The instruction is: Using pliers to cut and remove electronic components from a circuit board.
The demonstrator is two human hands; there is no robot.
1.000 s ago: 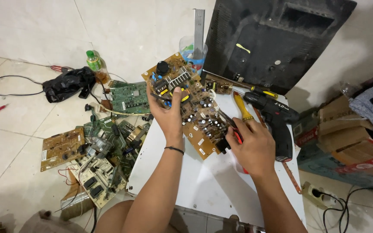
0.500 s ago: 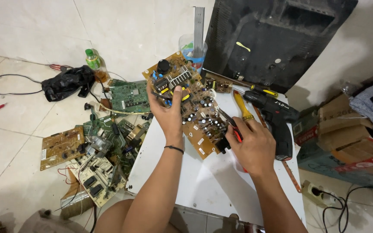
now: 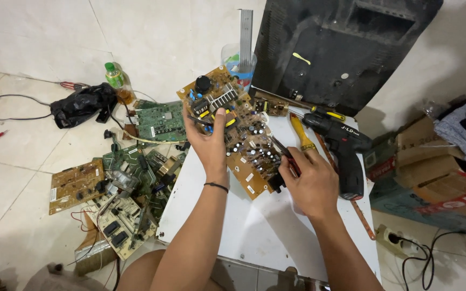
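Observation:
My left hand (image 3: 207,141) grips a long tan circuit board (image 3: 244,141) crowded with capacitors and a finned heat sink, holding it tilted above the white table (image 3: 254,231). My right hand (image 3: 311,180) is closed on pliers with red handles (image 3: 288,159). Their jaws touch the board's right edge among the components. A black cordless drill (image 3: 341,145) lies on the table just right of that hand, beside a yellow-handled screwdriver (image 3: 299,131).
A pile of green and tan circuit boards (image 3: 120,183) covers the floor at left, with a black bag (image 3: 82,105) and a green bottle (image 3: 115,75). A black television back shell (image 3: 346,48) leans on the wall. Cardboard boxes (image 3: 432,167) and a power strip (image 3: 400,242) sit at right.
The board and both hands have stayed almost in place; the pliers have shifted slightly along the board's right edge.

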